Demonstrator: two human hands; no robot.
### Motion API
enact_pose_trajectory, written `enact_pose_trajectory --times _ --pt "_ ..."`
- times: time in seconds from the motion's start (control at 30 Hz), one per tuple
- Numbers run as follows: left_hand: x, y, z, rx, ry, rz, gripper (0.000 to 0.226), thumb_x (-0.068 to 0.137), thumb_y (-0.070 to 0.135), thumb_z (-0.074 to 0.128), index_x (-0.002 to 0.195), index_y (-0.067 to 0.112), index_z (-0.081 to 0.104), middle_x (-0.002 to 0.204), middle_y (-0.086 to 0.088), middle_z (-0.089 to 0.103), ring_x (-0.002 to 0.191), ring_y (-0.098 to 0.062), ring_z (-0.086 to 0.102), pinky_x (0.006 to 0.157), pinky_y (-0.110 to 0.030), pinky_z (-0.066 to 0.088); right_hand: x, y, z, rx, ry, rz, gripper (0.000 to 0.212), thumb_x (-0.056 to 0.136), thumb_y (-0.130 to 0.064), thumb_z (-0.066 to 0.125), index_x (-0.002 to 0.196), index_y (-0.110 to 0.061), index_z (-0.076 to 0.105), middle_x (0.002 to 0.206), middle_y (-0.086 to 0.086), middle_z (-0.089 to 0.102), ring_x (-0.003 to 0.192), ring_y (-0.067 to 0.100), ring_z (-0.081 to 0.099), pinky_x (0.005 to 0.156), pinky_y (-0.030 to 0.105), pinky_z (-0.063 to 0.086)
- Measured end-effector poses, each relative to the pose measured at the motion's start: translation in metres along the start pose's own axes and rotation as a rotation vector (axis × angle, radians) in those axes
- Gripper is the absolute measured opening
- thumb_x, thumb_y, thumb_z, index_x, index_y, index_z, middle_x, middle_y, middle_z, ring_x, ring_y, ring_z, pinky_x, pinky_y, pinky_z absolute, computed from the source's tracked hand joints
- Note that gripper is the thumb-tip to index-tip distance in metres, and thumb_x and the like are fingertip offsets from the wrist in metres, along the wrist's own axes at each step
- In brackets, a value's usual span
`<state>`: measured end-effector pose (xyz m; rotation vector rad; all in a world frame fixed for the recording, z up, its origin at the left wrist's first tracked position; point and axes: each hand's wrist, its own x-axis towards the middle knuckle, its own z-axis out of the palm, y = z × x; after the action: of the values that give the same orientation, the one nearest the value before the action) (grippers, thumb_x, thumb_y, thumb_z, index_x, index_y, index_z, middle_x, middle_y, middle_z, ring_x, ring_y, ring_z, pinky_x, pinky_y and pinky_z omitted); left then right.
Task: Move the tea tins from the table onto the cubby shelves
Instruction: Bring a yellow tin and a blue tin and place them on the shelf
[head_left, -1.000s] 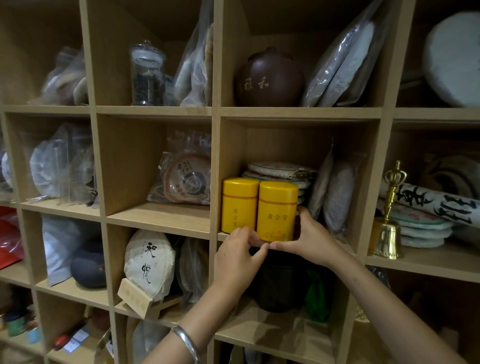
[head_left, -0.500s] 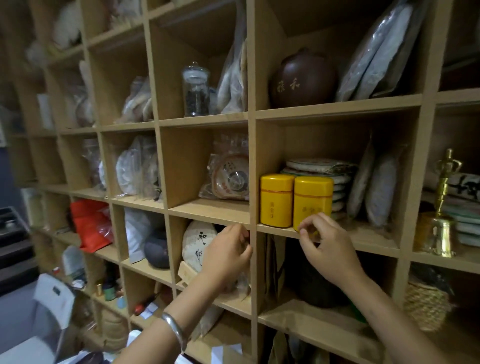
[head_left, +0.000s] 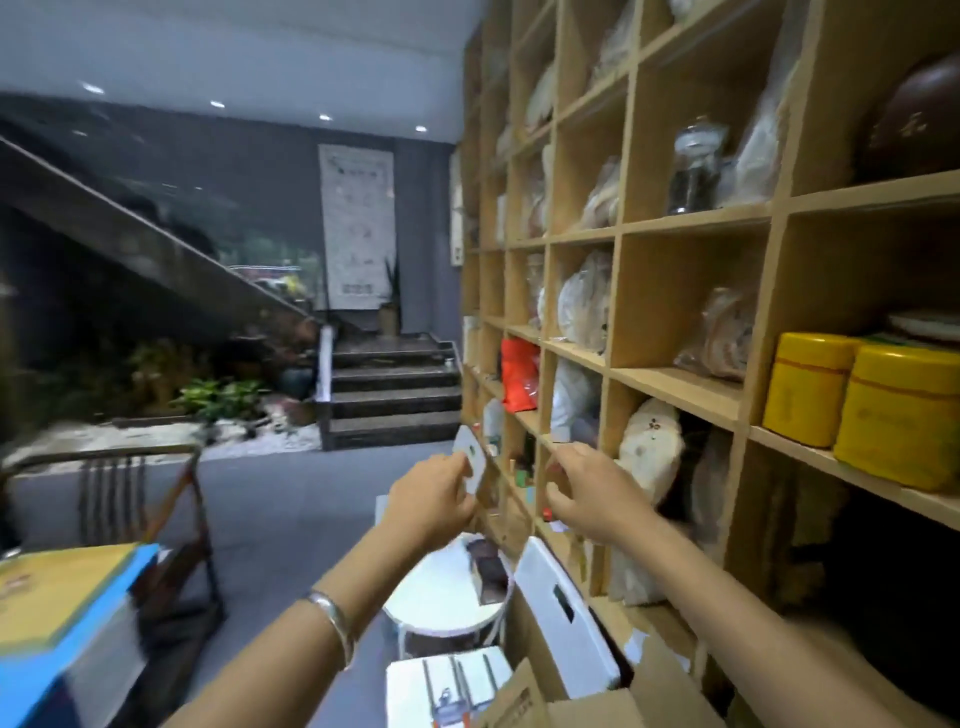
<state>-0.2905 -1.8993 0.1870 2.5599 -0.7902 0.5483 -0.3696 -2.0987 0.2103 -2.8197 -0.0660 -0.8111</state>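
Two yellow tea tins stand side by side in a cubby of the wooden shelves (head_left: 675, 384) at the right edge: the left tin (head_left: 805, 389) and the nearer right tin (head_left: 904, 415). Both of my hands hang in mid-air, left of and below that cubby, well apart from the tins. My left hand (head_left: 434, 501), with a silver bangle on its wrist, has loosely curled fingers and holds nothing. My right hand (head_left: 592, 493) is also empty, fingers apart. No other tin is visible.
A yellow and blue box (head_left: 62, 603) lies at the lower left beside a dark wooden chair (head_left: 171, 519). Below my hands stand a white round stool (head_left: 441, 597), a white folding chair (head_left: 566, 613) and an open cardboard box (head_left: 576, 701). Stairs (head_left: 395, 389) rise at the back.
My head has swung left, so the shelves now fill only the right side. Both hands have come off the yellow tins and dropped down and left, leaving the tins in the cubby.
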Motion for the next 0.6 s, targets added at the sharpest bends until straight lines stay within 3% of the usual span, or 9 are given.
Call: enact_pose_trajectory --times 0.13,0.23,0.33,0.4,0.5,0.6 --pt "-0.075 -0.066 -0.08 0.152 0.035 -0.203 0.033 0.089 0.03 0.053 0.12 0.018 0.054 0.123 -0.003 0.061 0.112 -0.025 0.057 0.085 -0.037 0.05 0.021 -0.104 0.036 0.095 -0.082 -0.21 0.024 0.088 -0.03 0.051 0.107 -0.016 0.058 0.107 0.005 0.061 0.099 0.025 0.059 0.082 0.038 0.049" --pt "-0.14 -0.108 -0.146 0.275 0.099 -0.341 0.028 0.087 0.027 0.054 0.112 0.015 0.056 0.116 -0.007 0.061 0.107 -0.03 0.058 0.082 -0.038 0.048 0.023 -0.194 0.053 0.182 -0.149 -0.357 0.029 0.09 -0.032 0.05 0.111 -0.014 0.054 0.111 0.006 0.058 0.102 0.026 0.057 0.08 0.036 0.047" --pt "-0.214 -0.14 -0.206 0.387 0.165 -0.499 0.024 0.086 0.027 0.054 0.105 0.013 0.057 0.111 -0.009 0.063 0.105 -0.032 0.058 0.083 -0.04 0.049 0.013 -0.286 0.061 0.267 -0.192 -0.511 0.028 0.09 -0.038 0.052 0.107 -0.015 0.054 0.107 0.004 0.058 0.1 0.024 0.055 0.08 0.037 0.049" --pt "-0.266 -0.158 -0.243 0.446 0.2 -0.605 0.025 0.087 0.03 0.054 0.108 0.014 0.057 0.112 -0.008 0.062 0.108 -0.03 0.057 0.084 -0.04 0.049 0.002 -0.349 0.063 0.307 -0.197 -0.616 0.025 0.089 -0.041 0.053 0.099 -0.019 0.053 0.099 0.001 0.056 0.09 0.021 0.054 0.072 0.035 0.049" --pt "-0.353 -0.184 -0.296 0.515 0.234 -0.748 0.026 0.089 0.032 0.054 0.109 0.016 0.056 0.113 -0.007 0.061 0.107 -0.028 0.057 0.082 -0.038 0.048 -0.023 -0.446 0.063 0.354 -0.196 -0.763 0.021 0.088 -0.045 0.055 0.09 -0.026 0.046 0.092 -0.002 0.054 0.08 0.016 0.049 0.058 0.028 0.038" --pt "-0.455 -0.202 -0.349 0.574 0.231 -0.895 0.03 0.09 0.035 0.053 0.114 0.017 0.054 0.116 -0.005 0.061 0.108 -0.026 0.056 0.081 -0.038 0.048 -0.062 -0.55 0.063 0.405 -0.201 -0.898 0.026 0.088 -0.046 0.055 0.099 -0.022 0.052 0.103 0.002 0.06 0.09 0.021 0.054 0.065 0.032 0.042"
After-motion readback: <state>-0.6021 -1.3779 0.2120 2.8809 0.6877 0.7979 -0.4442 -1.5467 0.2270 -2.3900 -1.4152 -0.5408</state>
